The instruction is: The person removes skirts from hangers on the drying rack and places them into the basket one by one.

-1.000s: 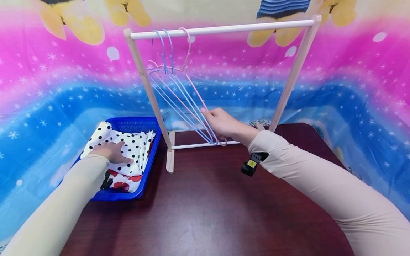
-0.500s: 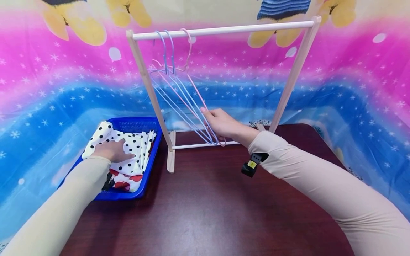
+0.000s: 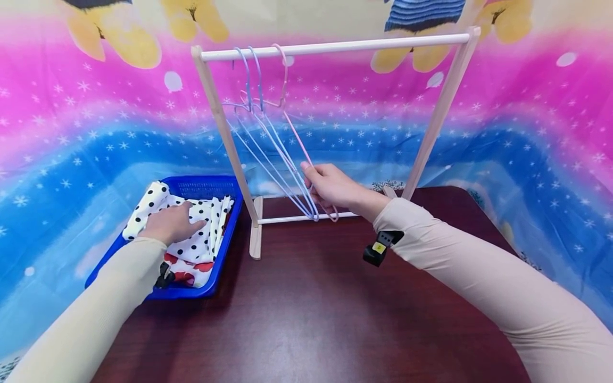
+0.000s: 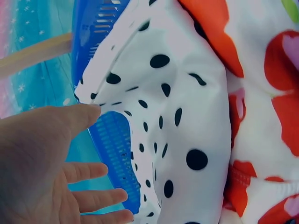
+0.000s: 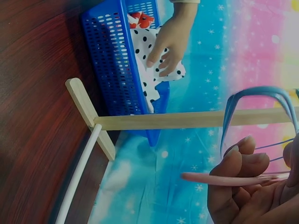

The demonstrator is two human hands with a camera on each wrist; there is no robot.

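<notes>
My left hand (image 3: 174,221), fingers apart, is over the white cloth with black dots (image 3: 193,251) in the blue basket (image 3: 201,185). In the left wrist view its thumb tip overlaps the edge of the dotted cloth (image 4: 182,116), and the fingers are spread beside it. Under that lies a white cloth with red shapes (image 3: 203,272). My right hand (image 3: 335,186) grips the lower corner of a pink hanger (image 3: 298,137), which hangs by its hook from the rack. Two blue hangers (image 3: 248,88) hang to its left; in the right wrist view they pass close behind my fingers.
The wooden rack's top rail (image 3: 345,47) runs across above both hands. Its left post (image 3: 225,133) stands right beside the basket, and a low white bar (image 3: 282,218) joins the feet. The dark red tabletop (image 3: 297,308) spreads in front. A patterned backdrop (image 3: 354,125) surrounds it.
The blue hangers' lower corners have shifted left, apart from the pink hanger that my right hand holds. My left hand has slid slightly right over the dotted cloth.
</notes>
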